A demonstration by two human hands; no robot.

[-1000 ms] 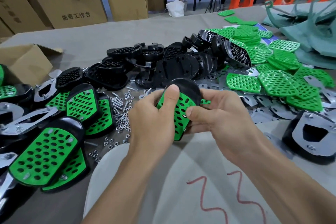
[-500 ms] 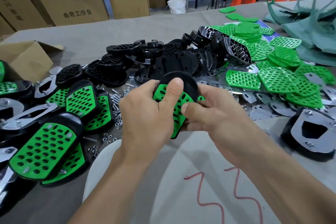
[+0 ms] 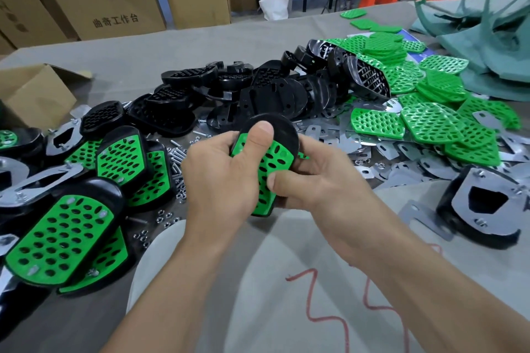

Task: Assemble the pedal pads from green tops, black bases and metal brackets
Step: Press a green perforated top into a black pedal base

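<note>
Holding one pedal pad (image 3: pixel 269 172) just above the near edge of the table (image 3: pixel 200 37), green side facing up, its rounded black base (image 3: pixel 285 130) farthest away; gripping its left rim with the left hand (image 3: pixel 220 180), thumb across the upper end; pinching its right rim with the right hand (image 3: pixel 324 186). Beyond, heaped black bases (image 3: pixel 258 89); rightward, green tops (image 3: pixel 430 123) over metal brackets (image 3: pixel 401 163); leftward, finished pads (image 3: pixel 57 238) beside screws (image 3: pixel 177 157).

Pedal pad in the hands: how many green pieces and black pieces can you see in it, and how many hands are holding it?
Green top: 1
Black base: 1
Hands: 2, left hand and right hand
Total: 4
</note>
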